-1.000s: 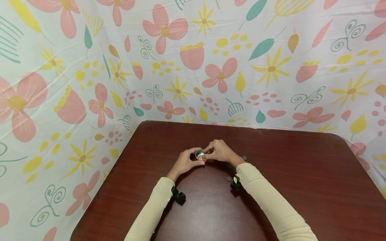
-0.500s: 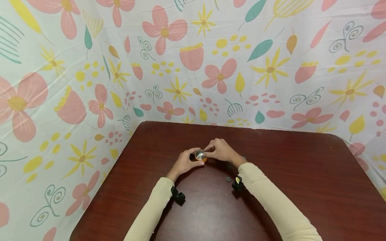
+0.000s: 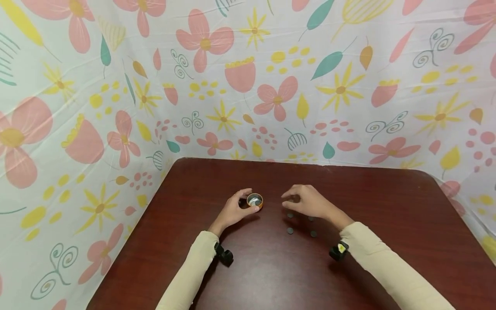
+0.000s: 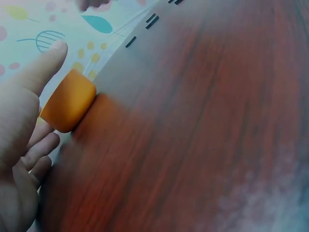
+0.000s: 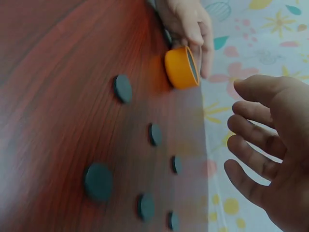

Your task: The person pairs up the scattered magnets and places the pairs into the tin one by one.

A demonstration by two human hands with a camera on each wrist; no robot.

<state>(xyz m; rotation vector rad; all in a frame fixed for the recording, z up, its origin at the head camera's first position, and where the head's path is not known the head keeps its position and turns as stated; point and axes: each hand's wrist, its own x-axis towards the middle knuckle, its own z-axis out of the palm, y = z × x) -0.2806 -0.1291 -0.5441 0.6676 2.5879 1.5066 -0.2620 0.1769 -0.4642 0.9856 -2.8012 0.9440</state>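
Frame center: left hand [image 3: 234, 209] grips small unlabeled orange tin [image 3: 255, 201]; right hand [image 3: 308, 201], fingers relaxed and empty, hovers over dark discs [image 3: 290, 231] on table [image 3: 387, 241].

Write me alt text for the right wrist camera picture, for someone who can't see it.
An open right hand hovers above a dark red table where seven small dark round discs lie scattered. Farther off, the left hand holds a small orange cup, with a floral backdrop behind.
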